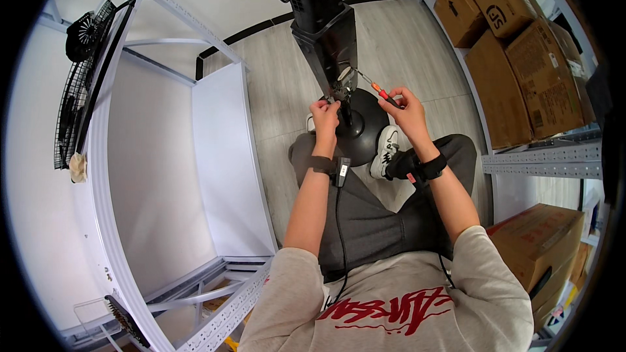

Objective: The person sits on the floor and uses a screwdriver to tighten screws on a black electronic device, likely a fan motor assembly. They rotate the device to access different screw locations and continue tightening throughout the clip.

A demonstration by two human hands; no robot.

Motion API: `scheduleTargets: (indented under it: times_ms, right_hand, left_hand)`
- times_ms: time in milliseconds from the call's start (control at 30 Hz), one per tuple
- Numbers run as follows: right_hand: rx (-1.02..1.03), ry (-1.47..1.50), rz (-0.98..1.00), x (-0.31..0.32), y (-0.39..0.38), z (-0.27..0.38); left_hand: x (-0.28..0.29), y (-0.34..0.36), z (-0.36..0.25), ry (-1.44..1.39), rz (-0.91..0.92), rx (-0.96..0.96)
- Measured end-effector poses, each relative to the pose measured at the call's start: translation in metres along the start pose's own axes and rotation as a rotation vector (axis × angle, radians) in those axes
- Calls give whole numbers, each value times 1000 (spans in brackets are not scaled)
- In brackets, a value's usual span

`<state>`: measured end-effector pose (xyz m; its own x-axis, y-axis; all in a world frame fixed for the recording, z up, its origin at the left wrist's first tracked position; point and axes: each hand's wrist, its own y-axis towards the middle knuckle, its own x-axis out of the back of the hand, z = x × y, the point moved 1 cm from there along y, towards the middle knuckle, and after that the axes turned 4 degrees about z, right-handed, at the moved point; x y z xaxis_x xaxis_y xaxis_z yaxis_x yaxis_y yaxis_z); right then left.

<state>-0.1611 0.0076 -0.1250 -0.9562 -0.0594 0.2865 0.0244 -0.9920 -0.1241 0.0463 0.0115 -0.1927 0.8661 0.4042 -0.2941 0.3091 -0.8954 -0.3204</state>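
A tall black appliance (324, 32) stands in front of me on a round black base (369, 132), joined by a short post. My right hand (410, 115) is closed round the red and black handle of a screwdriver (385, 94). Its thin shaft points up and left, the tip by the opening at the appliance's lower end. My left hand (324, 118) is at the lower left of that opening, fingers pinched together at the housing's edge. Whether they grip a small part or the edge itself cannot be made out. Small parts inside the opening are too fine to tell.
On my left rises a white metal shelf rack (225, 156) with a black wire basket (75, 101) on it. Cardboard boxes (495, 91) fill the rack on the right, and another box (538, 238) sits lower down. My shoe (386, 152) rests beside the round base.
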Motion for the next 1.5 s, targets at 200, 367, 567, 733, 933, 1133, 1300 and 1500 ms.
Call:
scheduleTargets:
  times_ms: [200, 367, 567, 733, 933, 1133, 1300, 1500]
  right_hand:
    - [-24, 24, 7, 5, -16, -11]
    - [-28, -33, 88, -1, -43, -24]
    - [17, -142, 176, -23, -47, -25]
    - [103, -183, 195, -20, -47, -5]
    - [180, -314, 105, -14, -54, 25]
    - [151, -295, 57, -20, -49, 41]
    - [188, -302, 22, -28, -42, 38]
    - [181, -274, 43, -41, -43, 49]
  left_hand:
    - [2, -6, -5, -187, 350, 236]
    - [-14, -24, -28, -270, 480, 325]
    - [2, -13, -13, -57, 515, 261]
    - [9, -10, -10, -108, 508, 212]
    - [29, 2, -8, -342, 326, 148]
    - [20, 3, -7, -297, 135, 94]
    - [16, 1, -11, -338, 129, 23]
    - [14, -5, -19, -256, 148, -129]
